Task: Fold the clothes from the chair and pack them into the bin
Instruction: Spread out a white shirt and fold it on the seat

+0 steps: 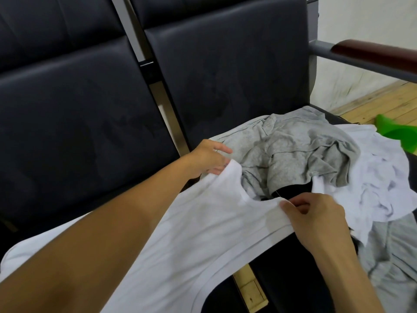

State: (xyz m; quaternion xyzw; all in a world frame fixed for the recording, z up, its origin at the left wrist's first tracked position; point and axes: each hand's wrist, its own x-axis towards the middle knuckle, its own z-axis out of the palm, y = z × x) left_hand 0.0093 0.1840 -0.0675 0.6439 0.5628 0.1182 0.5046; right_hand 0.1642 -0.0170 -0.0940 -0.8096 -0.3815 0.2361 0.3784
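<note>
At chair (225,75) front edge, both hands pinch white tank top (191,233): left hand (208,160), right hand (316,219); I expect strap slip; grey shirt (300,152) may snag.

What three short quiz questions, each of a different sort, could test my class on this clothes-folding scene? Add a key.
1. True or false: both hands pinch the white vest at its shoulder straps.
2. Which garment lies crumpled on the seat just beyond the vest's neckline? A) a grey shirt B) a red towel C) blue jeans
3. Fill in: the green object at the right edge stands on the wooden ____.

Key
1. True: the left hand and the right hand each keep a grip on one strap.
2. A: the grey shirt.
3. floor.
</note>
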